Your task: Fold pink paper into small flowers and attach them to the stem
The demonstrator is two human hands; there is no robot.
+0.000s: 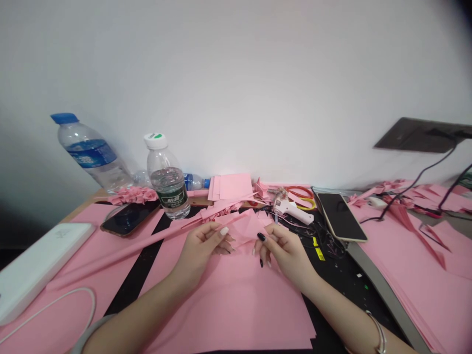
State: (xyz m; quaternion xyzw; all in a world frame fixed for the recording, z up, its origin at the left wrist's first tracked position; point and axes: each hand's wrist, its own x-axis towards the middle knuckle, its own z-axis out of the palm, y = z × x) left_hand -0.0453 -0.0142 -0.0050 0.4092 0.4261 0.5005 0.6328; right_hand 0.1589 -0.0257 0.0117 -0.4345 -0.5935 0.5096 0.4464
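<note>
Between my two hands a small piece of pink paper is held up, its edges pinched on both sides. My left hand closes thumb and fingers on its left edge. On the opposite edge my right hand pinches with thumb and forefinger, the other fingers curled below. Under both hands lies a stack of large pink sheets. Just behind the held piece are folded pink paper flowers, joined to a long rolled pink paper stick that runs to the lower left.
Left stand a water bottle, a leaning blue-capped bottle, a phone and a white power bank. Right are a glue gun, tangled cables, another phone and more pink sheets. A wall rises behind.
</note>
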